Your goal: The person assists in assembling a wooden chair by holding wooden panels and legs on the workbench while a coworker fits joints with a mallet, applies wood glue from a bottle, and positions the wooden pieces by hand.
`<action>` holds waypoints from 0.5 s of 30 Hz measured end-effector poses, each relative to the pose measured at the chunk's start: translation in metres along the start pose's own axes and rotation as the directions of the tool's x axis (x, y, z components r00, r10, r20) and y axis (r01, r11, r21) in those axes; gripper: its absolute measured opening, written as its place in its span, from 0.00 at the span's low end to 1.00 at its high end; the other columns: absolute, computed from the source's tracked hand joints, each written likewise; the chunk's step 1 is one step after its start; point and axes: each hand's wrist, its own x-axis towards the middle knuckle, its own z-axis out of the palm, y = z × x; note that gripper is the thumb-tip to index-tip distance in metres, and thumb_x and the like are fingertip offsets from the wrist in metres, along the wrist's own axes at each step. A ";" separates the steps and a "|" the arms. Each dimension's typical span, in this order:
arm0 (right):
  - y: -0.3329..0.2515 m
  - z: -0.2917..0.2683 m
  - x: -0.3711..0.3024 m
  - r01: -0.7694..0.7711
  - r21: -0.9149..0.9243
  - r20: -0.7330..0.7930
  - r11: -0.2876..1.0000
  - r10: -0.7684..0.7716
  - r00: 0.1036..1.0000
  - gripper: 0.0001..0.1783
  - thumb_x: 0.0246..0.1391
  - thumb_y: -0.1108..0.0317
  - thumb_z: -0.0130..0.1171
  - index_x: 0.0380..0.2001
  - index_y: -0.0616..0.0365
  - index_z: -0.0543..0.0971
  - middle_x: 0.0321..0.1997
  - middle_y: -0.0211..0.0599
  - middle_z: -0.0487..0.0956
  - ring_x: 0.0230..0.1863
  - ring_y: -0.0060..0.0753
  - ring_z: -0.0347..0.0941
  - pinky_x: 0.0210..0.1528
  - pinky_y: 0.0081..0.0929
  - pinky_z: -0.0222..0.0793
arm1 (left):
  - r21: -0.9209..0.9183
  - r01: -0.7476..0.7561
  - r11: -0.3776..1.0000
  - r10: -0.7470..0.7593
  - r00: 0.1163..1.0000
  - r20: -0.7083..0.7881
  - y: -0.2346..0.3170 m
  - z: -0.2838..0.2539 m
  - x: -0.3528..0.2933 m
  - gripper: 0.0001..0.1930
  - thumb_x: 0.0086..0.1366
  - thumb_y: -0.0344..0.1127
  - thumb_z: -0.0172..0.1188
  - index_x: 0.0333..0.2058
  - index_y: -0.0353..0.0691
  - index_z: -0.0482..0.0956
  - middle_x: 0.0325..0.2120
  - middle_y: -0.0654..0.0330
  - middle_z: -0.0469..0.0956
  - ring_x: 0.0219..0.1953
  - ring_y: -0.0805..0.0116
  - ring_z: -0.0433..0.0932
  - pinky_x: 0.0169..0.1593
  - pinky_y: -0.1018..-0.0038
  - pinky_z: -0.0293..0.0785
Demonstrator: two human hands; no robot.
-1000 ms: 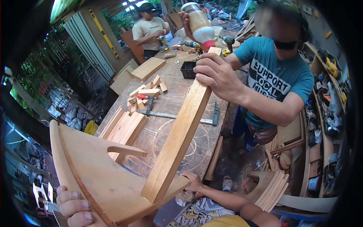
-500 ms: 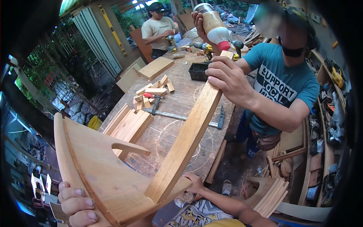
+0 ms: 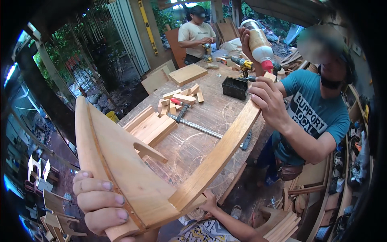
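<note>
A curved wooden panel [image 3: 125, 161] with a raised rounded edge stands tilted in front of me, joined at its lower corner to a long wooden bar [image 3: 219, 155]. My left hand [image 3: 98, 199] wraps its fingers around the rounded edge. My right hand [image 3: 209, 201] grips the panel's lower corner beside the bar, its fingers partly hidden. A co-worker's hand [image 3: 268, 97] holds the bar's far end. That person's other hand [image 3: 246, 42] tips a glue bottle [image 3: 259, 42] with a red cap, nozzle down, at the bar's end.
On the worktable [image 3: 193, 149] lie a bar clamp [image 3: 201, 128], wood blocks [image 3: 181, 99], stacked boards [image 3: 155, 129], a flat board [image 3: 188, 74], a black bin [image 3: 235, 88] and a drill [image 3: 243, 64]. Another person [image 3: 196, 36] stands at the far end. Crowded shelves [image 3: 346, 173] line the right.
The scene has shifted right in the picture, showing more of the left side. Both my hands keep their hold on the panel, and the co-worker still tips the bottle at the bar's end.
</note>
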 end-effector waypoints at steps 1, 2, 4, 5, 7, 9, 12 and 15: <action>0.001 0.001 -0.001 0.008 0.001 -0.016 1.000 -0.008 1.000 0.29 0.28 0.70 0.72 0.42 0.54 0.80 0.41 0.43 0.82 0.44 0.49 0.80 0.47 0.37 0.77 | 0.008 -0.005 1.000 0.005 1.000 -0.009 0.003 -0.001 0.003 0.23 0.61 0.61 0.47 0.32 0.46 0.68 0.30 0.60 0.70 0.33 0.59 0.68 0.59 0.51 0.56; 0.003 0.000 -0.001 -0.016 0.012 0.009 1.000 0.016 1.000 0.28 0.29 0.70 0.72 0.42 0.54 0.80 0.42 0.44 0.82 0.44 0.49 0.80 0.47 0.37 0.77 | 0.037 0.048 0.998 -0.049 0.999 0.020 0.009 0.000 0.009 0.22 0.62 0.61 0.48 0.29 0.46 0.69 0.27 0.62 0.70 0.32 0.61 0.69 0.56 0.55 0.58; -0.001 0.006 -0.001 0.008 0.020 0.008 1.000 -0.009 1.000 0.28 0.29 0.70 0.71 0.41 0.54 0.80 0.42 0.44 0.82 0.44 0.50 0.80 0.47 0.37 0.77 | 0.077 0.092 0.993 -0.095 0.995 0.037 0.015 -0.013 0.028 0.23 0.62 0.61 0.48 0.26 0.47 0.70 0.24 0.63 0.70 0.30 0.63 0.70 0.54 0.58 0.60; -0.001 0.005 -0.003 0.009 0.019 -0.003 1.000 -0.009 1.000 0.27 0.29 0.70 0.71 0.41 0.54 0.80 0.42 0.44 0.82 0.44 0.50 0.80 0.47 0.38 0.77 | 0.025 0.117 0.993 -0.119 0.956 0.269 0.012 -0.024 0.043 0.23 0.62 0.62 0.51 0.22 0.48 0.70 0.21 0.66 0.69 0.27 0.66 0.70 0.49 0.63 0.62; -0.001 0.002 -0.003 0.001 -0.008 -0.001 1.000 -0.001 1.000 0.27 0.29 0.70 0.71 0.41 0.54 0.80 0.42 0.44 0.82 0.45 0.50 0.80 0.48 0.38 0.77 | -0.032 0.143 0.989 -0.109 0.867 0.485 0.010 -0.027 0.051 0.24 0.62 0.62 0.54 0.18 0.50 0.70 0.18 0.69 0.68 0.24 0.69 0.71 0.45 0.67 0.63; -0.002 0.002 -0.001 0.038 0.004 -0.008 0.999 -0.038 0.999 0.28 0.29 0.70 0.71 0.42 0.54 0.79 0.42 0.44 0.82 0.44 0.50 0.80 0.47 0.38 0.77 | 0.014 0.079 0.997 -0.077 0.891 0.448 0.012 -0.017 0.053 0.24 0.61 0.60 0.59 0.15 0.51 0.72 0.16 0.72 0.70 0.20 0.75 0.71 0.39 0.71 0.63; 0.001 -0.001 -0.001 0.023 0.037 -0.001 0.999 -0.023 1.000 0.29 0.29 0.70 0.71 0.42 0.55 0.79 0.41 0.44 0.82 0.43 0.50 0.80 0.47 0.37 0.77 | -0.030 0.097 0.995 -0.083 0.945 0.315 0.022 0.007 0.055 0.23 0.65 0.50 0.50 0.19 0.38 0.75 0.14 0.58 0.73 0.17 0.62 0.72 0.33 0.65 0.69; -0.008 -0.005 0.005 0.020 0.050 -0.006 0.999 -0.020 1.000 0.29 0.29 0.70 0.72 0.42 0.55 0.79 0.41 0.43 0.81 0.43 0.50 0.80 0.47 0.37 0.77 | -0.036 0.101 0.994 -0.090 0.968 0.233 0.018 0.012 0.056 0.25 0.65 0.50 0.50 0.16 0.37 0.75 0.12 0.58 0.72 0.16 0.62 0.72 0.31 0.67 0.68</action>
